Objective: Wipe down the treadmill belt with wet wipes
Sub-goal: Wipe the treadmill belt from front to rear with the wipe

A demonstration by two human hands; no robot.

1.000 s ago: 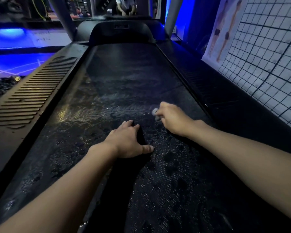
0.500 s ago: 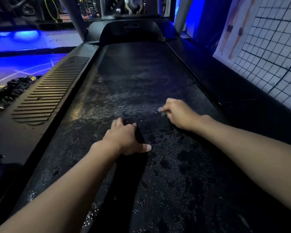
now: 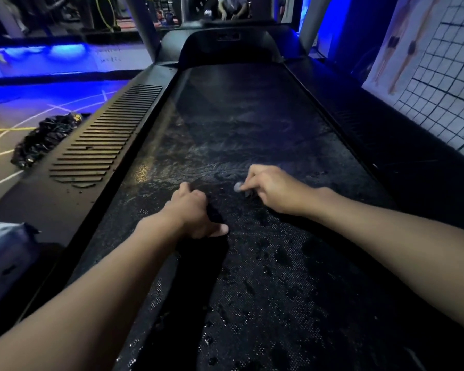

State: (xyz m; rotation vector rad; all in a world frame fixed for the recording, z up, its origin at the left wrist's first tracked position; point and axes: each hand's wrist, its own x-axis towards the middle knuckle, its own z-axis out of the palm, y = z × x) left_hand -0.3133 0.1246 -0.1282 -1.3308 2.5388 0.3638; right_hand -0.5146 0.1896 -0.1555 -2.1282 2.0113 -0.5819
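Head view: our right hand (image 3: pixel 273 191) has its grip drawn narrow, the fingertips pinching a small, pale, balled-up wet wipe (image 3: pixel 237 187) and holding it down on the treadmill belt (image 3: pixel 252 124). The wad pokes out at the left of the knuckles and touches the belt surface about midway along the belt's length, slightly right of its centre line. Most of the wipe is hidden under the fingers, so we cannot tell how it is folded.

Our left hand (image 3: pixel 196 215) rests palm down on the belt just beside the right hand, nearer to us and close to the belt's centre line. Its fingers are loosely bent with the tips on the surface, and the thumb stretches out flat toward the right. The two hands are apart, not touching.

Around both hands the belt is black and dotted, with shiny wet patches and smeared streaks; farther up, the surface looks duller.

Left of the belt runs the side rail (image 3: pixel 99 145) with its row of ribbed slats. Beyond that rail a crumpled black bag (image 3: pixel 46 140) lies on the floor (image 3: pixel 16 103), which is lit blue. At the belt's far end sits the dark motor cover (image 3: pixel 225 46). Right of the belt a grid poster (image 3: pixel 439 76) with body figures hangs.
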